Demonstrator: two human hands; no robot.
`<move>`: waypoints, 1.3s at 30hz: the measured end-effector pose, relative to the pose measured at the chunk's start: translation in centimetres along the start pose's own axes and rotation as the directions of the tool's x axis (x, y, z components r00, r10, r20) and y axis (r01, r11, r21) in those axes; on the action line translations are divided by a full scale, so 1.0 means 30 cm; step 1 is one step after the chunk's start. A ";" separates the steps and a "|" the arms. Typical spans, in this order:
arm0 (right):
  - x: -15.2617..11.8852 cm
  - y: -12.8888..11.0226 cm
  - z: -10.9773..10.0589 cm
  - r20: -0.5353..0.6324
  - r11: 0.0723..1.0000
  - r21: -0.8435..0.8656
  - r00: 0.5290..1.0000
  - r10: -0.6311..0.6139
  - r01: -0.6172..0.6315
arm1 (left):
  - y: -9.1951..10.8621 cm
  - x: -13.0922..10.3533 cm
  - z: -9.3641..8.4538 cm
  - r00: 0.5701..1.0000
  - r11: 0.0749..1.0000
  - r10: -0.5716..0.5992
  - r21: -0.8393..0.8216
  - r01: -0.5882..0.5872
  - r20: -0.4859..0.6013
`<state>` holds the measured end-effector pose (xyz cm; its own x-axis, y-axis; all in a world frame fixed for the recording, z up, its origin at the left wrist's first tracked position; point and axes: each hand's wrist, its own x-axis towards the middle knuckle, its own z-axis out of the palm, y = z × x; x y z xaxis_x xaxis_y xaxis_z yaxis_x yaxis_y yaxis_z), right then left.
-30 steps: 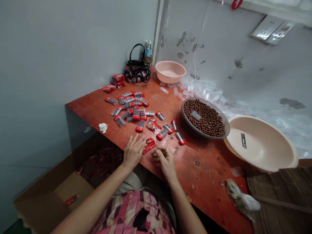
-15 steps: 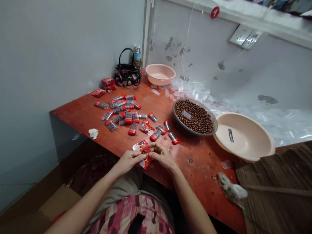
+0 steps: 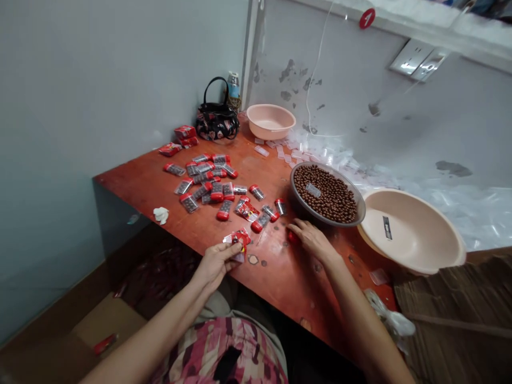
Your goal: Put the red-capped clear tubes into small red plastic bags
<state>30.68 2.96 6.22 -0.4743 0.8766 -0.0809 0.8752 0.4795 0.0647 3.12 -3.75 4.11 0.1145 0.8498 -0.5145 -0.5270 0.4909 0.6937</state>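
Note:
My left hand is closed on some red printed sachets at the table's near edge, pinching them between thumb and fingers. Farther right, my right hand curls its fingers over a small clear pack with a red cap, which they mostly cover. A loose red sachet lies among several similar clear packs filled with dark balls. Just beyond my right hand stands a grey bowl of brown chocolate balls, with one clear plastic piece on top.
A beige basin stands right of the bowl, a pink basin at the back. A black handbag and red packets are back left. Clear plastic pieces line the wall. Flattened cardboard and a plastic bag lie right.
My right hand has let go of the sachets and moved right onto the red-capped pack. My left hand keeps the sachets. The view has shifted slightly left.

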 end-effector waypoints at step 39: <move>-0.089 -0.550 0.071 -0.072 0.270 0.960 0.865 0.497 -0.075 | -0.036 -0.001 0.113 0.975 0.978 0.182 -0.124 -0.166 0.126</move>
<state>17.71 -7.37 3.24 0.0178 0.9993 0.0342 0.3633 0.0254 -0.9313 6.54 -3.65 5.09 0.1221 0.9422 -0.3120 -0.6393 0.3151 0.7014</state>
